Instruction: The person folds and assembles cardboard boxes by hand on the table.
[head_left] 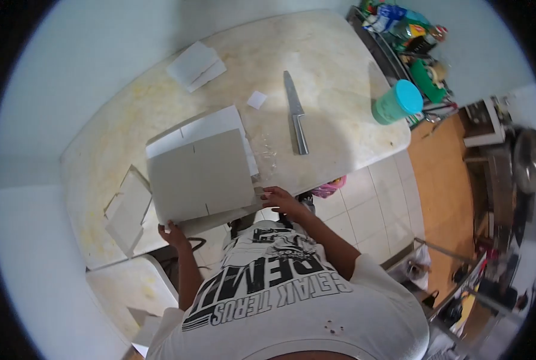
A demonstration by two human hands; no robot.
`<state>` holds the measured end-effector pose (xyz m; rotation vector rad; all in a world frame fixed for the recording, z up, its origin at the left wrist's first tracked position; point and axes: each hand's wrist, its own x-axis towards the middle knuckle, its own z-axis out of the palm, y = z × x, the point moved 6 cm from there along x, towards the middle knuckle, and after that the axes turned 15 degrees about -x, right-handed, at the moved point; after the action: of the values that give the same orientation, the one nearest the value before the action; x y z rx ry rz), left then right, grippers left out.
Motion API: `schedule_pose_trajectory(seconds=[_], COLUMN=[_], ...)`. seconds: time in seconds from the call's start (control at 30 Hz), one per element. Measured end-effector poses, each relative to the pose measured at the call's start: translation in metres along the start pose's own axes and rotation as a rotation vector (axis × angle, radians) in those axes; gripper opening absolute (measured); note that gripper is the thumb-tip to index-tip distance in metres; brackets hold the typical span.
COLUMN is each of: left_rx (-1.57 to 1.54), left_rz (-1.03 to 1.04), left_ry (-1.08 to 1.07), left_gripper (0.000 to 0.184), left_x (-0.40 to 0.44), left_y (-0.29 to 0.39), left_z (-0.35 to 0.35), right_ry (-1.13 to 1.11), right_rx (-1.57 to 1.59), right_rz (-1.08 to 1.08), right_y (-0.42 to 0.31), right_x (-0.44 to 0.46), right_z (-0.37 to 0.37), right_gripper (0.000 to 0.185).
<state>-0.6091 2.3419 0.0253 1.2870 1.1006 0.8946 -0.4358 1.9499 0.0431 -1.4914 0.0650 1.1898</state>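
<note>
Two hands flank a grey cardboard panel (202, 174) on the table (334, 54): the left hand (175, 235), at its seven o'clock, pinches the near edge, some fingers hidden; the right hand (283, 202) meets a corner at four, but whether it grips, I cannot tell. White card (206, 124) beneath is mostly covered. At two o'clock lies a knife (296, 114); beyond, a turquoise-lidded tub (394, 103) partly hides a rack.
</note>
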Motion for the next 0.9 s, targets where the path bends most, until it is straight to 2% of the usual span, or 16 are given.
schedule_pose_trajectory(seconds=[0.03, 0.07, 0.13, 0.23, 0.33, 0.43, 0.53, 0.57, 0.67, 0.73, 0.9], left_rx=[0.027, -0.135, -0.156, -0.246, -0.019, 0.615, 0.636, 0.664, 0.698, 0.767, 0.830], left_rz=[0.015, -0.010, -0.103, -0.122, -0.008, 0.468, 0.337, 0.415, 0.306, 0.337, 0.183], left_ry=[0.010, 0.090, 0.232, 0.214, 0.248, 0.085, -0.206, -0.267, -0.181, -0.196, -0.195], left_gripper=[0.048, 0.049, 0.051, 0.054, 0.055, 0.054, 0.052, 0.053, 0.054, 0.057, 0.062], left_x=[0.001, 0.005, -0.050, -0.044, -0.033, -0.023, -0.006, 0.002, 0.003, 0.007, 0.013], left_y=[-0.022, -0.059, -0.002, -0.027, -0.013, 0.032, 0.045, 0.037, 0.052, 0.055, 0.052], left_z=[-0.010, -0.021, 0.019, 0.007, -0.001, 0.013, 0.040, 0.039, 0.048, 0.054, 0.057], right_ry=[-0.038, -0.072, -0.090, -0.086, -0.023, 0.094, 0.211, 0.266, 0.392, 0.423, 0.443], right_rx=[-0.043, -0.082, -0.101, -0.123, -0.128, -0.173, -0.316, -0.420, -0.619, -0.734, -0.790], right_rz=[-0.009, -0.022, -0.033, -0.018, -0.043, -0.125, -0.249, -0.298, -0.355, -0.324, -0.329], right_y=[-0.002, -0.004, -0.013, -0.017, -0.019, -0.026, -0.031, -0.033, -0.053, -0.059, -0.073], right_x=[-0.004, -0.006, -0.015, -0.025, -0.013, 0.007, 0.016, 0.019, 0.011, 0.001, -0.004], right_z=[-0.012, -0.022, -0.043, -0.054, -0.049, -0.040, -0.025, -0.021, -0.011, -0.009, -0.008], right_gripper=[0.050, 0.050, 0.049, 0.044, 0.042, 0.041, 0.037, 0.036, 0.035, 0.036, 0.036])
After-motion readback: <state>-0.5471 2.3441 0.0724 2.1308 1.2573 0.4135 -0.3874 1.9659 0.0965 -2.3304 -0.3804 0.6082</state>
